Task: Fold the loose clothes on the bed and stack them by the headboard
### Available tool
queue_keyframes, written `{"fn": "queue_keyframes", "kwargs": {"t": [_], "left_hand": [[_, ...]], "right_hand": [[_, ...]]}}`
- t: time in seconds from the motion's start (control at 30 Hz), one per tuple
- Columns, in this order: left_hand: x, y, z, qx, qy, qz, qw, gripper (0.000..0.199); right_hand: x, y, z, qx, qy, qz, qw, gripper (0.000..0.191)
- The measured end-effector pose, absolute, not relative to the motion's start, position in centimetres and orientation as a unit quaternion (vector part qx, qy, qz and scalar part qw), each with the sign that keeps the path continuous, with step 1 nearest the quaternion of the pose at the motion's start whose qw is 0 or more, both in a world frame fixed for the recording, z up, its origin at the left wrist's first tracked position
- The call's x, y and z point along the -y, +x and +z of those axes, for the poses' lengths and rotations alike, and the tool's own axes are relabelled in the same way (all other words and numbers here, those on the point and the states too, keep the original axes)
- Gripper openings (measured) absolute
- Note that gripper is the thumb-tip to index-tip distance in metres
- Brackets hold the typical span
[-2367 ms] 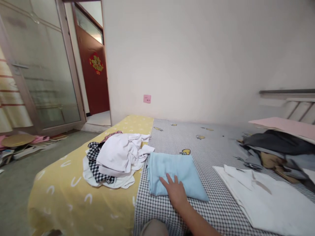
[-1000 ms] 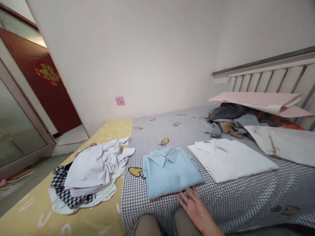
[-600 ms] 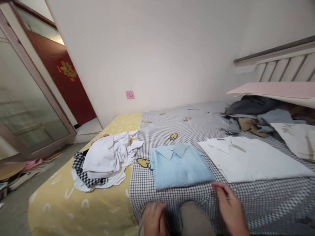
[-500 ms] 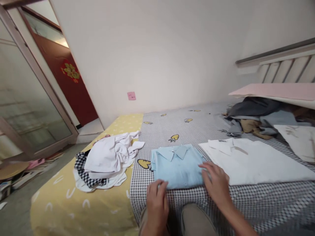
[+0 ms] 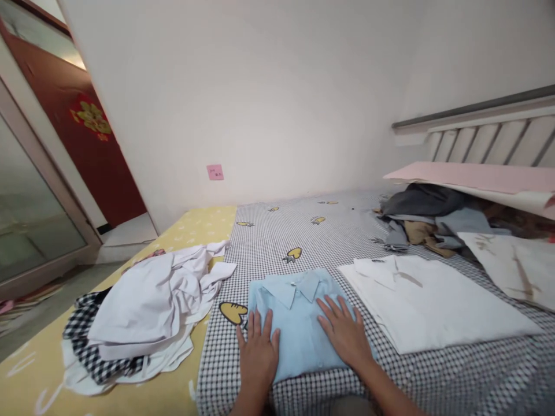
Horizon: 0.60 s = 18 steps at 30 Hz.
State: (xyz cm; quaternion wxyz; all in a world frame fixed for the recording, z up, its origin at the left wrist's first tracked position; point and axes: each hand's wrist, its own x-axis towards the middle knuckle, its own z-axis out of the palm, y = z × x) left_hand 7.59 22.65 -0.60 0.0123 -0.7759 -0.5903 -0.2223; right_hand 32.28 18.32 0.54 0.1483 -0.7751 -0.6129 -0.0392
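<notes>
A light blue collared shirt (image 5: 299, 341), folded into a neat rectangle, lies in front of me with its collar towards the wall. My left hand (image 5: 259, 352) rests at its left edge, palm down with the fingers stretched out. On the right part of the shirt my right hand (image 5: 344, 332) lies flat, fingers spread. Close by on the right is a folded white shirt (image 5: 442, 306), its collar also pointing away from me.
A loose heap of white clothes (image 5: 143, 306) with a black-and-white checked garment (image 5: 82, 323) lies on the yellow cloth at left. More clothes (image 5: 420, 214) sit under a pink board (image 5: 472, 176) at right. A checked bedsheet (image 5: 273, 242) covers the bed.
Both hands have moved from the shirt's lower and right edges up onto it, and their fingers have flattened out. The view has shifted slightly to the right and closer.
</notes>
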Motion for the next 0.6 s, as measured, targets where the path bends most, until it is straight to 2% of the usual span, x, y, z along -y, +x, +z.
{"fn": "queue_keyframes", "kwargs": {"t": [0.6], "left_hand": [[-22.5, 8.5, 0.8, 0.602, -0.777, -0.172, 0.072, 0.049]], "right_hand": [[-18.2, 31.4, 1.9, 0.594, -0.794, -0.044, 0.12, 0.055]]}}
